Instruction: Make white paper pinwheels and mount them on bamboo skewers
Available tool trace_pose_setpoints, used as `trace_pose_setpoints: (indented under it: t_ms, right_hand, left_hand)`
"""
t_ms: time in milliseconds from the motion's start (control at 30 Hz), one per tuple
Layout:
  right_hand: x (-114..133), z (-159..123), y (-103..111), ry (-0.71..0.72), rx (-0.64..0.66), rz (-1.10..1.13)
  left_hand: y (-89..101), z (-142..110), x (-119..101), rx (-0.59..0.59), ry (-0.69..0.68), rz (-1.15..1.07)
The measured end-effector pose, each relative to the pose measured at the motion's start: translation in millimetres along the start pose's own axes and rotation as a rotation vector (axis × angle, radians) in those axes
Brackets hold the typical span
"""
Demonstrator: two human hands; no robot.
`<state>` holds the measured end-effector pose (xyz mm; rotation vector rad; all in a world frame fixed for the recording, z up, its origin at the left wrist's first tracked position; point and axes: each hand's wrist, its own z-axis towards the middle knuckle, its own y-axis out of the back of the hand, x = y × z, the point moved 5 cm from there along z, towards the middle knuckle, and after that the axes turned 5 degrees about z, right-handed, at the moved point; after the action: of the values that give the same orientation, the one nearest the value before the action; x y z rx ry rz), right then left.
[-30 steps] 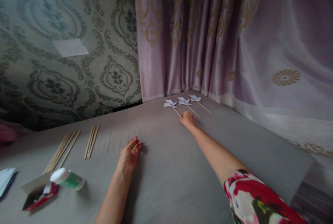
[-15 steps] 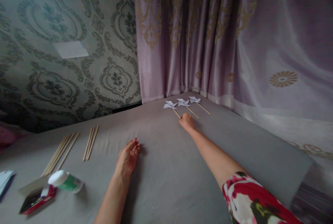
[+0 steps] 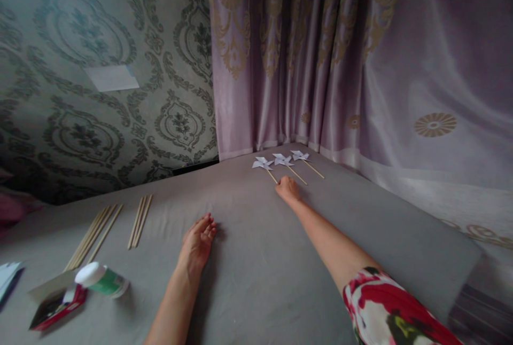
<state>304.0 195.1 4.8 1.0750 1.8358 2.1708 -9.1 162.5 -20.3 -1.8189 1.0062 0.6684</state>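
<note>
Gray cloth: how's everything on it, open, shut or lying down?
Three white paper pinwheels: lying in a row
Pale wooden sticks: lying in two groups
Green-and-white plastic bottle: lid on
Small red box: open
Right hand: closed on leftmost pinwheel's stick
Left hand: open, loosely curled

A white folded-paper pinwheel (image 3: 262, 163) lies at the frame's centre, its thin, pale wooden stick (image 3: 272, 176) slanting toward the lower right, lower end covered. Two matching white paper pinwheels (image 3: 282, 159) lie just beside it, rightward, sticks roughly parallel, fully exposed.
</note>
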Motion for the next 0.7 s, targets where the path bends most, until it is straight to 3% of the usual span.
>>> trace_pose_setpoints:
  t_ms: [700]
  right_hand:
    - [1.8, -2.8, -3.8, 0.015, -0.034, -0.046]
  left_hand:
    - [-4.1, -8.3, -3.4, -0.008, 0.017, -0.023]
